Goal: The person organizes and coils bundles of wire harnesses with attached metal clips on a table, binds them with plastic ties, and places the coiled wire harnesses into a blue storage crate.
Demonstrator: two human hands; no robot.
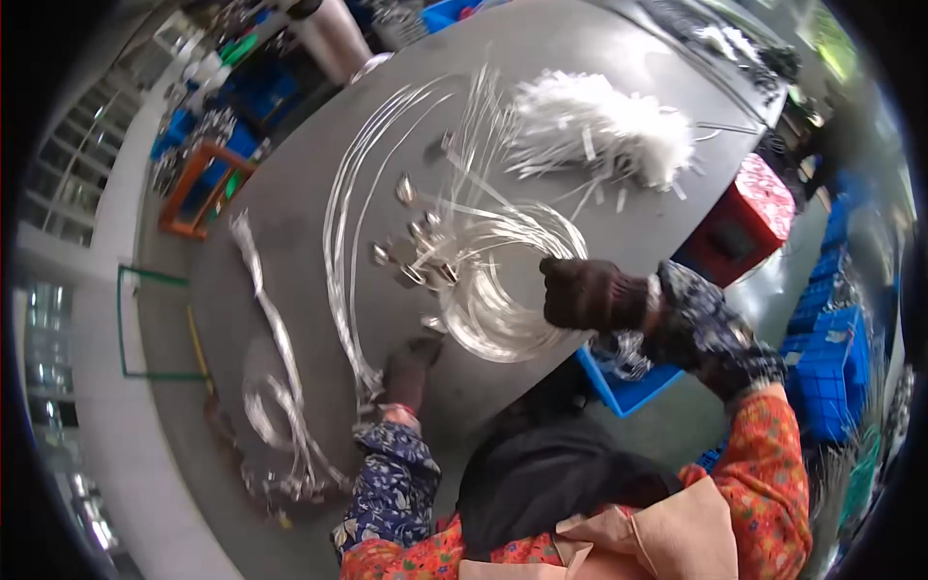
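Observation:
My right hand [585, 295], in a dark glove, is closed at the right side of a coil of clear, shiny cable [503, 324]. The gloved left hand [411, 372] rests lower left of the coil, near a metal connector; its fingers are blurred. Several metal connectors [425, 256] lie bunched at the coil's left side. Long loose strands [336, 232] curve up the table from beside my left hand. Above the coil lies a pile of white strips [599, 130].
The grey metal table [280, 193] has a twisted cable bundle [275, 329] at its left. A red box [739, 222] stands off the right edge, and a blue bin [628, 377] below it. Blue crates [826, 372] stand far right. Another person's sleeve [329, 39] shows at the top.

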